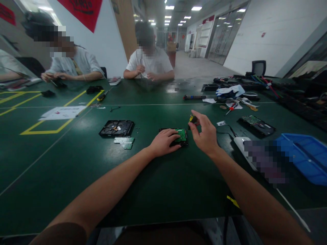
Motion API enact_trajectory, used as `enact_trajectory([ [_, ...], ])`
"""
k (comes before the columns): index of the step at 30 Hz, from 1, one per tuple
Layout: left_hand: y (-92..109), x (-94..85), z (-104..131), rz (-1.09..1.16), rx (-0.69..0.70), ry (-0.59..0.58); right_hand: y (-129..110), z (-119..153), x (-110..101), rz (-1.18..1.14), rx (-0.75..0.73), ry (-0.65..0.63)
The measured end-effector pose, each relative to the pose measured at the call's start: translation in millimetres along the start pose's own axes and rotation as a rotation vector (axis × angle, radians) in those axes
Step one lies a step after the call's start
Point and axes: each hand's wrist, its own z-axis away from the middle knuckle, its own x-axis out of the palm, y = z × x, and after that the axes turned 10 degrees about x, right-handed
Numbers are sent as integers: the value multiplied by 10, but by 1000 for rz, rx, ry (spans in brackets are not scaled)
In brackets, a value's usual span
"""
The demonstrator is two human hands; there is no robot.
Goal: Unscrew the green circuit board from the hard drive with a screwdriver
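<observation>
Hard drive (182, 136) on green table (163, 183), workshop

An electronics workshop: a long green workbench (76, 163) with opened hard drives (117, 128), screwdrivers (194, 97) and seated co-workers (149, 56)

Dark, faintly glossy worktop carrying black metal, green board and bright plastic

The worktop (76, 170) is a smooth green mat with a dull sheen that mirrors the ceiling lights, crossed by flat yellow tape lines (61, 130). The hard drive (182, 140) under the left hand (163, 142) shows a green circuit board, slightly shiny, on a black casing. The screwdriver (192, 119) in the right hand (205, 134) has a yellow-and-black plastic grip. An opened drive (117, 128) looks like dark matt metal. The paper sheet (62, 112) is matt white; the tray (306, 154) is smooth blue plastic.
</observation>
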Motion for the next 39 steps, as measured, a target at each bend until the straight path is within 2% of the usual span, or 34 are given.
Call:
enact_trajectory([
  [13,-4,2,-3,12,-2,-3,-80,-2,-32,-6,14,51],
  [34,-17,19,6,-6,3,-2,-72,-5,-27,-30,-21,-51],
  [39,-15,12,3,-13,3,-11,-100,-2,-30,-35,-27,17],
])
